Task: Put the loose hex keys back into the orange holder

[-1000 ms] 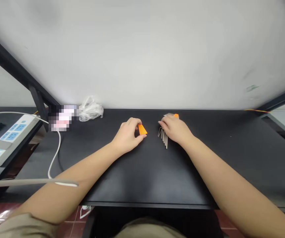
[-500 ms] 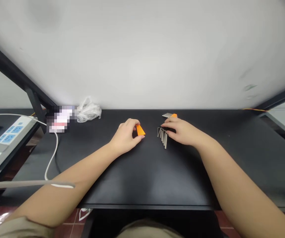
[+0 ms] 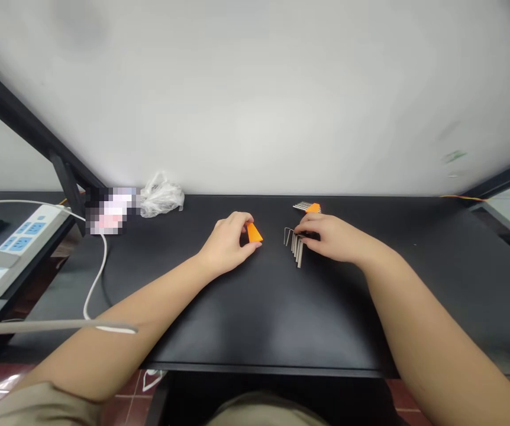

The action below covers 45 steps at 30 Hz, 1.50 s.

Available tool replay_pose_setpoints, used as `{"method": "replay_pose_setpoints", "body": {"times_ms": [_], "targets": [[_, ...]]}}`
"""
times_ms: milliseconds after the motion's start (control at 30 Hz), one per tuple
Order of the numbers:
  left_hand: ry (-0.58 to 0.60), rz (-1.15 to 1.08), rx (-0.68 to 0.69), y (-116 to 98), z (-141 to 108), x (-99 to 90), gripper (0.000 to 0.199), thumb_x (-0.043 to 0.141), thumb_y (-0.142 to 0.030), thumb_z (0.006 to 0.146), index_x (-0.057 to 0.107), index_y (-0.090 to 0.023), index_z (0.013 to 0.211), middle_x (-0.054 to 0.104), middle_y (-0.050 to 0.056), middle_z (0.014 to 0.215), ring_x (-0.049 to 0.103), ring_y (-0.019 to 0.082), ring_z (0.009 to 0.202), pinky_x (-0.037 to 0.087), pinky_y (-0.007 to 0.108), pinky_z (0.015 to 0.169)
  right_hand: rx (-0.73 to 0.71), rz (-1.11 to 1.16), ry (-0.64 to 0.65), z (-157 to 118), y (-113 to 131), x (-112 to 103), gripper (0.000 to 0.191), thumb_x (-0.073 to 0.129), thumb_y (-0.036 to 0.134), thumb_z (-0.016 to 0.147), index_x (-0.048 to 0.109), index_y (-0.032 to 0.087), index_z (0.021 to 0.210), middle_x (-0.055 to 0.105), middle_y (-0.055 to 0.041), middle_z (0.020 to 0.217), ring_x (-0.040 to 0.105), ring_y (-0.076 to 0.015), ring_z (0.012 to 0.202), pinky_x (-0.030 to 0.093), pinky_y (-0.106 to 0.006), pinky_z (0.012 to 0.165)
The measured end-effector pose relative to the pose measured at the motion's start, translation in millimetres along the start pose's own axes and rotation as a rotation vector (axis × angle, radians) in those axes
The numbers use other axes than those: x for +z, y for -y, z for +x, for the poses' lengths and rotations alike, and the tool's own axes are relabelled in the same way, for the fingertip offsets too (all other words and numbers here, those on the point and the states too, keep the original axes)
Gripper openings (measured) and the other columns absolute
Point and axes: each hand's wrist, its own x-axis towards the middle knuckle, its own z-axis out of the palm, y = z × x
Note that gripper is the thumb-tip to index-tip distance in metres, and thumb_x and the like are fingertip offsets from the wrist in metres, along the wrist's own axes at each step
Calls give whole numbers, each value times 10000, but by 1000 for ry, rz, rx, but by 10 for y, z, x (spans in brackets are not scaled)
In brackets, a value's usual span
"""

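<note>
My left hand (image 3: 227,244) grips a small orange holder (image 3: 254,233) between thumb and fingers, just above the black table. To its right, my right hand (image 3: 323,235) pinches a row of L-shaped metal hex keys (image 3: 296,247); their long ends point down toward the table's front. A gap separates the orange holder from these keys. Behind my right hand lies a second orange holder (image 3: 313,207) with several metal keys (image 3: 301,206) in it, partly covered by the fingers.
A crumpled clear plastic bag (image 3: 161,196) lies at the back left, beside a blurred-out item (image 3: 113,211). A white cable (image 3: 99,272) runs over the left side, near a power strip (image 3: 19,242). The black table (image 3: 255,319) meets a pale wall.
The view has shifted slightly. My right hand's fingers have closed in on the hex keys, which now stand a little more evenly in line. The left hand keeps its hold.
</note>
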Motion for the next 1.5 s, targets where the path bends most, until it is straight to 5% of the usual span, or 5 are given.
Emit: {"method": "replay_pose_setpoints", "body": {"times_ms": [400,500,833,1267,1500], "targets": [[24,-5,-12,-16,-2,-8,380,758,-318,828,560,-231,1140,658,37,1104,659,212,968,493,403,930,56,-24,107,-102,32,-89,652,615,264,856,499,330,1494,576,-81,1401,552,-321,1280,516,-412,1001],[29,-3,-17,-21,2,-8,387,760,-319,824,559,-230,1143,656,34,1086,660,208,948,495,396,921,55,-44,79,-63,65,-15,678,599,228,852,488,351,1509,557,-93,1380,575,-320,1226,510,-447,1008],[24,2,-7,-39,10,0,391,769,-322,823,564,-226,1141,650,17,1065,650,181,906,483,377,907,-5,11,-25,55,87,117,483,597,236,869,646,299,1345,601,-94,1236,630,-239,987,550,-402,890],[36,7,0,4,33,19,394,753,-306,825,552,-237,1156,644,22,1118,658,191,940,485,387,923,188,-133,-182,111,200,218,252,574,299,917,649,216,1143,623,-122,1132,613,-229,836,477,-346,694],[43,11,-12,20,45,12,396,739,-307,834,541,-241,1171,641,27,1147,653,196,967,477,395,946,-35,-194,-238,145,191,224,137,579,214,898,694,202,971,589,-114,1059,550,-258,965,443,-374,809]]}}
